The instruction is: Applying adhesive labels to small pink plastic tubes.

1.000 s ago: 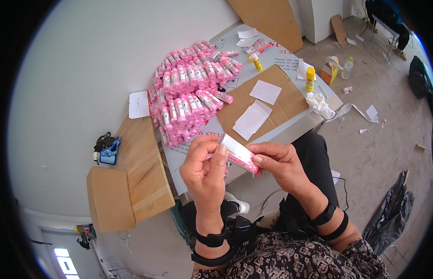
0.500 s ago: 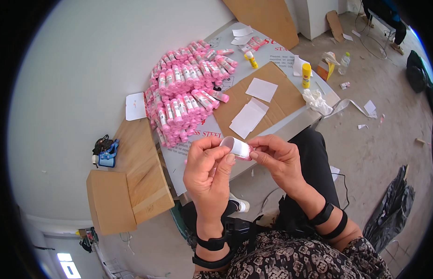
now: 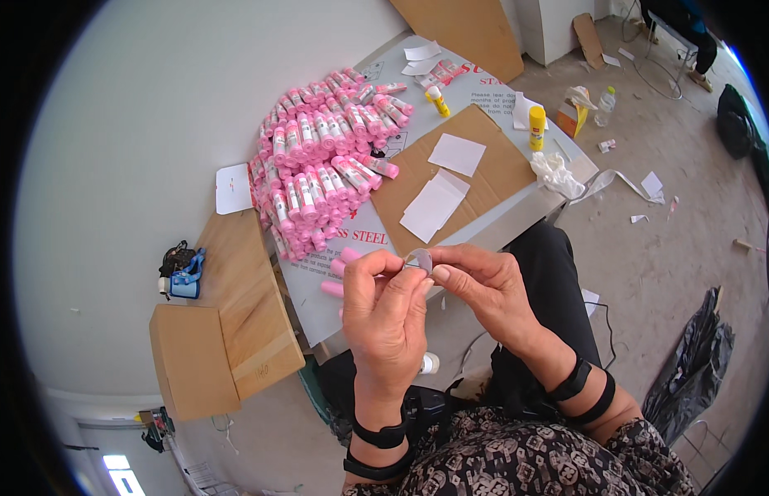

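Head view: a worker's left hand [image 3: 384, 299] and right hand [image 3: 490, 293] pinch one curled white slip [image 3: 421, 258] over the table's [image 3: 312, 310] near edge. Beyond stand two yellow cylinders [image 3: 537, 131], beside one heap of uncountable pink-ended tubes [image 3: 322, 136].

The held roll [image 3: 418, 259] is whitish, tubes [image 3: 308, 131] pink and white, cardboard [image 3: 498, 161] brown, shirt [image 3: 529, 450] black-and-beige patterned.

It looked like a makeshift workshop: a heap of near-identical pink tubes [image 3: 326, 157] lined the worktop's [image 3: 314, 318] far left edge, a yellow glue stick [image 3: 536, 129] stood near its right corner, and paper scraps [image 3: 652, 184] littered a bare floor [image 3: 632, 264].
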`<state>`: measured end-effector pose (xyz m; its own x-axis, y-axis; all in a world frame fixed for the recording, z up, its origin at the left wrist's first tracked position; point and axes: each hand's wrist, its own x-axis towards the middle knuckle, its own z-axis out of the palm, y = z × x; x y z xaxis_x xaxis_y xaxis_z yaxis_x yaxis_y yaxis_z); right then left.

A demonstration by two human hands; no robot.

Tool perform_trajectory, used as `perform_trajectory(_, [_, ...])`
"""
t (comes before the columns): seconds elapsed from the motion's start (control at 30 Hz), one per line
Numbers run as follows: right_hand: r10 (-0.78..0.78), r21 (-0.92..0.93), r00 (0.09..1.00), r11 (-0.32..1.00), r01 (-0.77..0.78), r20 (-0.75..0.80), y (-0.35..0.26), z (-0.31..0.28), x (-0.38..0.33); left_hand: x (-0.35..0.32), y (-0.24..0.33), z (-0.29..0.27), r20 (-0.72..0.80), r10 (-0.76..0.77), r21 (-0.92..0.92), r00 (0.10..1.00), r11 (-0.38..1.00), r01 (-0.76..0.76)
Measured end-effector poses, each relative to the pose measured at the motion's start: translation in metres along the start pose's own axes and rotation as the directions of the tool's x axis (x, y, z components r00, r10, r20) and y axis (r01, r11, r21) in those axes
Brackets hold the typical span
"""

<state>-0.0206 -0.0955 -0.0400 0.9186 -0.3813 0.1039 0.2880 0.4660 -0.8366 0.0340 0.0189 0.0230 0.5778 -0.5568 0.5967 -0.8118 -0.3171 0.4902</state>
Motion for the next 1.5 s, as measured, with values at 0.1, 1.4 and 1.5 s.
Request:
perform_trajectory(0.1, [-0.015,-0.034,1.000,0.999,0.015,0.002,-0.002,-0.001,0.000,0.001,0.000,0.002,-0.001,0.019,0.007,1.000,1.000,-0.019])
perform_trajectory(1.4, [-0.035,0.020,0.992,0.999,0.033,0.122,0.005,-0.023,0.012,-0.006,-0.016,-0.006,0.204,-0.271,-0.261,0.941,0.911,0.319])
perform_trajectory(1.5, [-0.010,-0.025,0.963,1.000,0.017,0.271,0.001,-0.027,0.017,-0.008,-0.022,-0.009,0.245,-0.319,-0.413,0.916,0.820,0.396])
